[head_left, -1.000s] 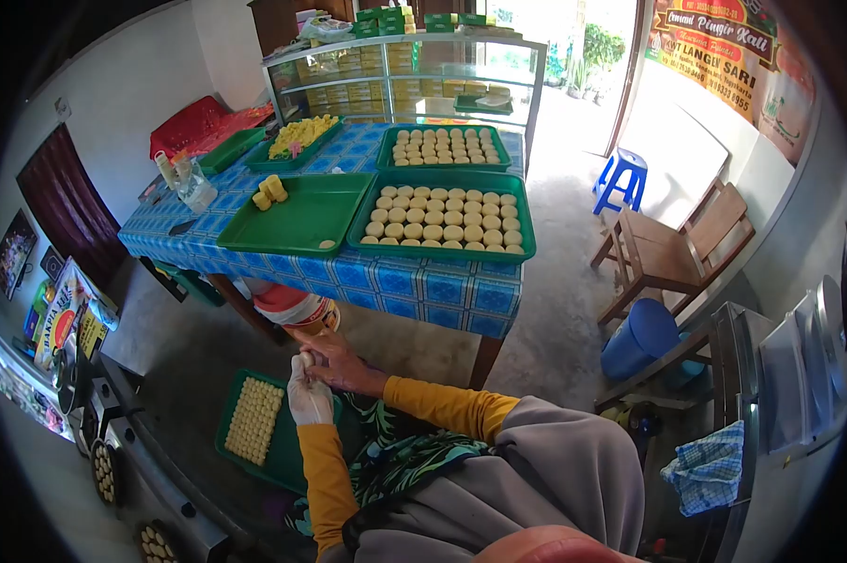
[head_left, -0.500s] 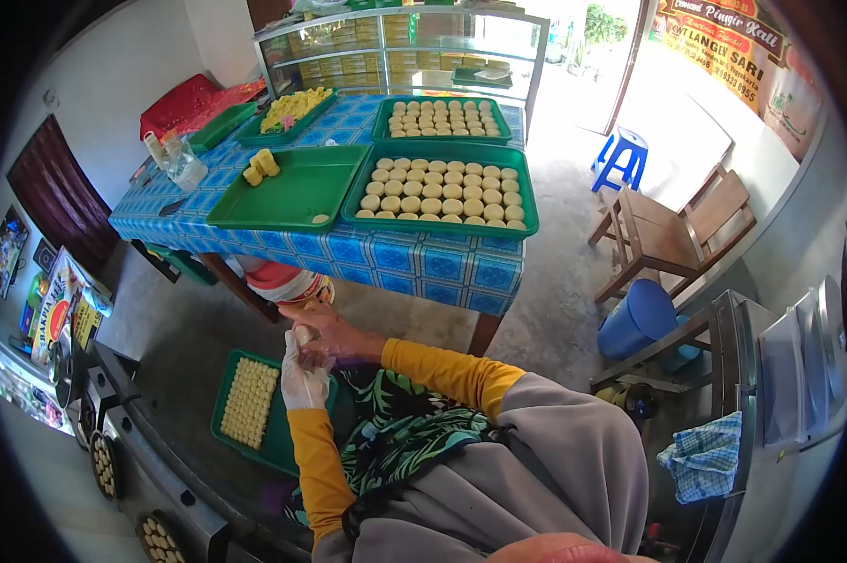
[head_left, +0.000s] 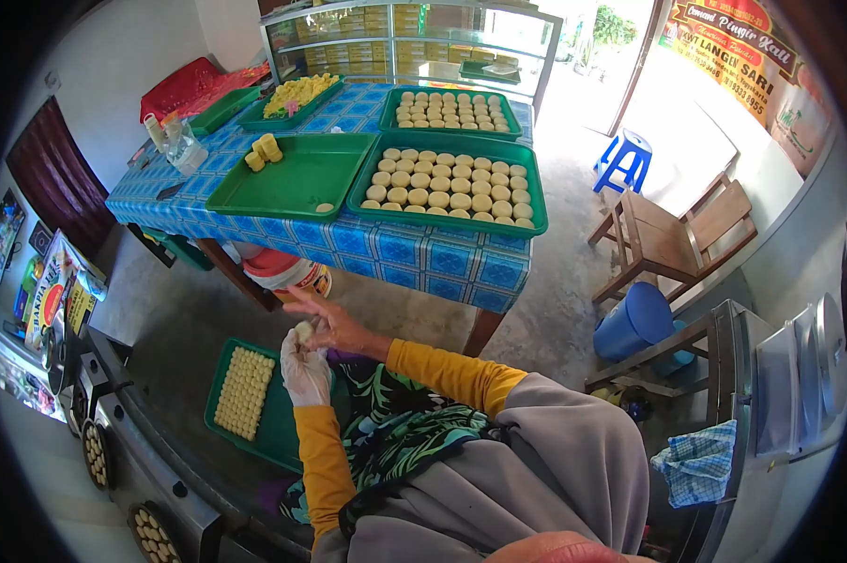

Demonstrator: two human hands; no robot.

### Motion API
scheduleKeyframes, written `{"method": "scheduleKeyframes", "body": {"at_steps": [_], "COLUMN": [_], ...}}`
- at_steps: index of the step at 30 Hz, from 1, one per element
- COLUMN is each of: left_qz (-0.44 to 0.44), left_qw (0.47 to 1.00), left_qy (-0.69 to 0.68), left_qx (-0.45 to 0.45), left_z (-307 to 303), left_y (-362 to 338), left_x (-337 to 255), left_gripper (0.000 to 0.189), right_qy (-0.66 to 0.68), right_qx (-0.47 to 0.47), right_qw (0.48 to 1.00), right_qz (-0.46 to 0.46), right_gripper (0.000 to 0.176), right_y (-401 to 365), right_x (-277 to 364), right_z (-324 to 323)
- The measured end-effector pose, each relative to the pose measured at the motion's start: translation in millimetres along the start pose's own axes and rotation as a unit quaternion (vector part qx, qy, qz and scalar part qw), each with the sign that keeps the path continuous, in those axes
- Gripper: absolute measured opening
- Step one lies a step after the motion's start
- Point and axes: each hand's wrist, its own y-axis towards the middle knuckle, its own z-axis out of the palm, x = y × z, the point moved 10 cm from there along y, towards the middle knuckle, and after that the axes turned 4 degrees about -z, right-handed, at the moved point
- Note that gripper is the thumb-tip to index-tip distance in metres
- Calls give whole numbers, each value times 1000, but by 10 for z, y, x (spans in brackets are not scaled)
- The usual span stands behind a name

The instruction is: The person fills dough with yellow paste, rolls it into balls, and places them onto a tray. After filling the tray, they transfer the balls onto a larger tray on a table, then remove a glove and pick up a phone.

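Observation:
My left hand [head_left: 306, 373], in a thin clear glove, is closed around a pale dough ball [head_left: 304, 330]. Bare and reaching over from the right, my right hand [head_left: 337, 327] has its fingers stretched out, its palm side against or just beside the dough; the exact contact is hidden. Below and to the left of my hands lies a green tray [head_left: 219, 375] with rows of small pale dough balls [head_left: 245, 392] in its left part. My forearm and the patterned dress cover the tray's right side.
A table with a blue checked cloth [head_left: 400, 261] bears green trays, two with rows of flattened dough rounds [head_left: 447, 186]. Pans of rounds [head_left: 151, 533] sit on a stove at left. Beneath the table is a red-and-white bucket [head_left: 287, 272]; a wooden chair [head_left: 663, 230] and blue bin [head_left: 637, 319] stand right.
My right hand's fingers have straightened and point more up-left, leaving the dough ball more visible in my left hand. The view has shifted slightly.

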Motion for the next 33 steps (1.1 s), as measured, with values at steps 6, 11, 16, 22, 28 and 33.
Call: {"method": "scheduleKeyframes", "body": {"at_steps": [6, 11, 16, 22, 28, 33], "left_qz": [-44, -7, -29, 186, -68, -70], "left_qw": [998, 998, 996, 954, 994, 997], "left_qy": [1, -29, -23, 214, -27, 1], "left_qx": [54, 60, -81, 92, 81, 20], "left_z": [85, 210, 83, 200, 419, 339], "left_y": [195, 110, 205, 110, 309, 301], "left_x": [28, -150, -51, -188, 168, 197], "left_gripper": [31, 28, 21, 29, 36, 37], "right_qy": [-20, 51, -133, -313, -292, -214], "right_qx": [-57, 11, -6, -52, -71, -67], "right_qw": [998, 999, 986, 924, 943, 971], "right_qz": [-23, -13, -102, -212, -143, -78], "right_gripper": [89, 85, 88, 50, 68, 81], "right_y": [-50, 38, 61, -113, -235, -295], "right_x": [-326, -96, 229, 396, 317, 142], "right_z": [-270, -163, -192, -216, -353, -409]}}
